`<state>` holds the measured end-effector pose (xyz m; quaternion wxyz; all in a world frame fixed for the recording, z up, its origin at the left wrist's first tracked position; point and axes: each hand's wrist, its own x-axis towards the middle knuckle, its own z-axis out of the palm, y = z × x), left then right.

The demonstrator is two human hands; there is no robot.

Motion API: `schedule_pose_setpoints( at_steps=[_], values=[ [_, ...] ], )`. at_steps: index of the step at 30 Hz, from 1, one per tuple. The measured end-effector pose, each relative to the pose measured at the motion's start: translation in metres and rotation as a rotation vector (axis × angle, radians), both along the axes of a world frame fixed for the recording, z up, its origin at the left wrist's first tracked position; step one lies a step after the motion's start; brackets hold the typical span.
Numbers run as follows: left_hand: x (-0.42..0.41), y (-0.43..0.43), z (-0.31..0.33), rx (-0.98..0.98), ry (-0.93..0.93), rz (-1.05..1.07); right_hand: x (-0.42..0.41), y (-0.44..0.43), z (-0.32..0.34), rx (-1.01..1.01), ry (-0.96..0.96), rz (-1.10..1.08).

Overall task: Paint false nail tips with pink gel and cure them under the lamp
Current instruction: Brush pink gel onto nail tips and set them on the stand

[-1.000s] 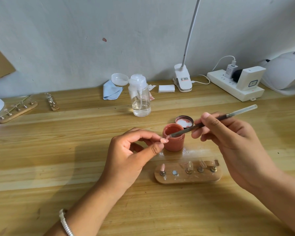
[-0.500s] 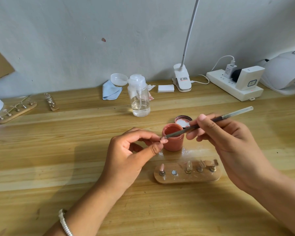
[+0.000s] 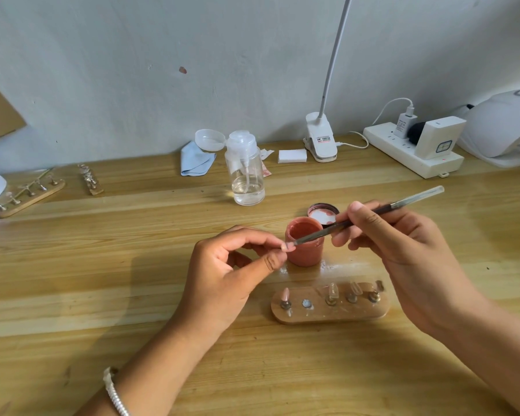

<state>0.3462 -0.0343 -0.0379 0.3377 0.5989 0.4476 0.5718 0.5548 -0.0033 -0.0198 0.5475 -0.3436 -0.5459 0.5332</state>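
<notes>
Head cam showed your left hand (image 3: 231, 274) curled in, thumb and forefinger pinching a small nail tip (image 3: 288, 246) just left of the pink gel jar (image 3: 305, 250), which sat open near the middle of the wooden table (image 3: 102, 280). Your right hand (image 3: 403, 244) had its fingers wrapped round a thin brush (image 3: 373, 212) like a pen, with the bristle end touching the pinched tip and the handle angling up to the far right. The jar's lid (image 3: 323, 214) lay upside down right behind it. Nearer to you, a wooden holder (image 3: 330, 313) carried a row of pegs: the leftmost had a pink tip (image 3: 285, 295), the next was bare, and the three on the right had clear tips (image 3: 332, 291). The white curing lamp (image 3: 505, 127) sat at the far right edge, well apart from your hands.
</notes>
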Motion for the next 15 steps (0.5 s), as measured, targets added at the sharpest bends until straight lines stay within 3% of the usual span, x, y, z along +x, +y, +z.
schedule_pose_setpoints(
  at_steps=[4, 9, 15],
  values=[
    [0.0004, 0.0, 0.0004, 0.003, 0.006, -0.007, 0.0031, 0.0037, 0.0, -0.036, 0.011, -0.057],
    [0.0009, -0.0004, -0.0003, -0.021, -0.011, 0.01, 0.0008, -0.0001, -0.0011, -0.023, 0.013, 0.049],
    [0.0004, -0.0018, 0.0012, -0.013, -0.01, -0.013, 0.0057, 0.0061, 0.0005, -0.057, 0.018, -0.062]
  ],
)
